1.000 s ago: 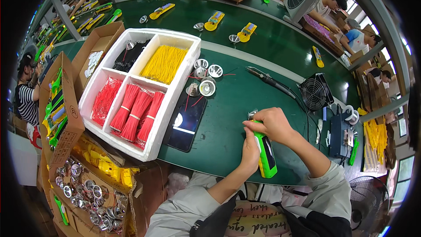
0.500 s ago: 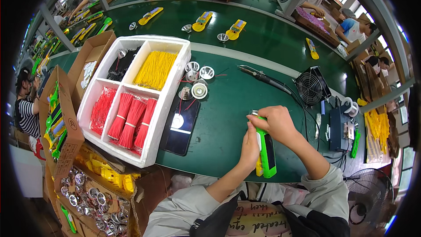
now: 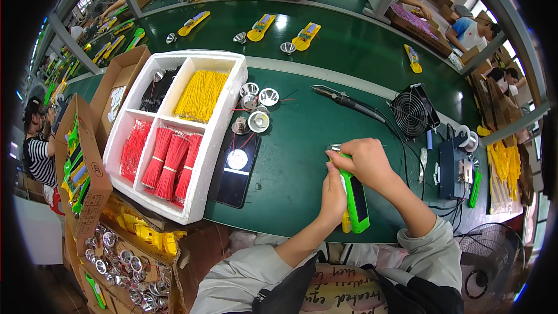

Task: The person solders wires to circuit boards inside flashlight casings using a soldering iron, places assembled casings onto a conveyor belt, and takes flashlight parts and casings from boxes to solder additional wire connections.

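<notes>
My left hand (image 3: 332, 196) and my right hand (image 3: 369, 161) are closed together around a green-and-yellow flashlight (image 3: 358, 206) with a dark panel along its side. The left hand grips its side, while the right hand's fingers wrap over its upper end. A bit of shiny metal (image 3: 333, 147) shows at the fingertips there; most of that end is hidden. Left of my hands, several silver reflector cups (image 3: 258, 121) with thin red wires stand on the green table (image 3: 290, 180). Beside them lies a dark smartphone (image 3: 235, 177).
A white foam tray (image 3: 197, 212) holds red, yellow and black wires. A soldering iron (image 3: 349, 103), small black fan (image 3: 414, 113), soldering station (image 3: 453, 171) and solder spool (image 3: 466, 138) are at the right. Beyond runs a green conveyor (image 3: 221, 40) with yellow housings. Cartons (image 3: 87, 174) stand left.
The view has shifted slightly, so the tray and cups sit a little further left in it. Both hands keep their grip on the flashlight, with hardly any movement.
</notes>
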Tool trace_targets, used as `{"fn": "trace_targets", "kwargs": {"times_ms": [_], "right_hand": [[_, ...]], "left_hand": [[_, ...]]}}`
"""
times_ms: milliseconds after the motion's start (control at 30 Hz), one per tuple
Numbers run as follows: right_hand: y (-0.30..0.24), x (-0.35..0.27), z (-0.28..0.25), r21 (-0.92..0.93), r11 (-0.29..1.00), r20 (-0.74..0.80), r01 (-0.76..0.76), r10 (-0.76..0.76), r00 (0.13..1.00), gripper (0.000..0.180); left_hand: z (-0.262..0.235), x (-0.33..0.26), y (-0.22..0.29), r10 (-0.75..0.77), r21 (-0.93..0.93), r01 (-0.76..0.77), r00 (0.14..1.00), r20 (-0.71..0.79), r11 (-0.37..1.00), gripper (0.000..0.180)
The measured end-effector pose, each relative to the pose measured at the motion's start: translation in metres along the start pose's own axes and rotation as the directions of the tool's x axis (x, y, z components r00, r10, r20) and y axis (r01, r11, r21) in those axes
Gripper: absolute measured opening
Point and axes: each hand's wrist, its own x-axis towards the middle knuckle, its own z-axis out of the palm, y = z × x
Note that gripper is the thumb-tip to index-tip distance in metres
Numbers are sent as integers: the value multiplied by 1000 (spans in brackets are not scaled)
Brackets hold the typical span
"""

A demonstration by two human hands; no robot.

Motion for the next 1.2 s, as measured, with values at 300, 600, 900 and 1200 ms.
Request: {"fn": "trace_targets", "kwargs": {"times_ms": [300, 600, 900, 1200], "right_hand": [[0, -7, 1, -97, 995, -57, 38, -43, 997, 39], [1, -7, -12, -108, 991, -31, 82, -86, 996, 37], [6, 0, -29, 64, 995, 166, -70, 59, 984, 39], [26, -22, -21, 441, 840, 240, -315, 228, 944, 13]], "left_hand": [[-2, 3, -16, 85, 84, -88, 996, 40, 993, 57], [2, 7, -17, 89, -87, -86, 996, 24, 992, 56], [-14, 12, -4, 306, 411, -294, 951, 39, 863, 46], [-22, 29, 67, 50, 803, -437, 888, 458, 405, 36]]}}
